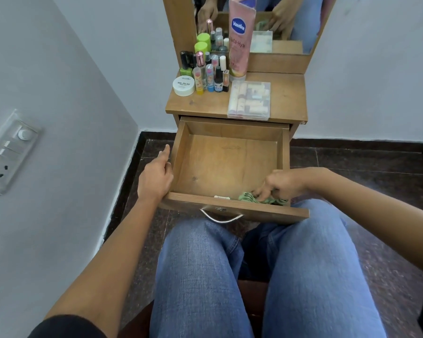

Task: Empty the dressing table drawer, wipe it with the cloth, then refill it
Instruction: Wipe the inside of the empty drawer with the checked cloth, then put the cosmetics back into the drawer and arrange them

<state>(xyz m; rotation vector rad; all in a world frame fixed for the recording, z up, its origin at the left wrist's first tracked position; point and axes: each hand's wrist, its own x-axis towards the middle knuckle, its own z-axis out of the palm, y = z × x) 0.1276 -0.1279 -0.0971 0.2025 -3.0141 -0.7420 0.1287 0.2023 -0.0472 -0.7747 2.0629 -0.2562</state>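
— Two knees in blue jeans [261, 276] fill the bottom of the frame. What sits just past them?

— I see the drawer [230, 208] pulled out over my lap, its metal handle [221, 217] at the centre of the front panel. My right hand [282, 184] is down in the drawer's near right corner, fingers pressed onto a bunched green cloth [252, 197]. My left hand [155, 176] rests on the drawer's left wall, fingers loosely curled, holding nothing.

— Anything else in the drawer?

— Bare wood, as far as I can tell. Further up, on the surface [286, 98], a clear plastic box [249, 100] lies right of centre. A cluster of small bottles [210, 71] stands at the left, with a white round jar [184, 86] in front of them. A tall pink Vaseline tube [239, 37] stands behind, against the mirror [300, 23] at the top of the frame.
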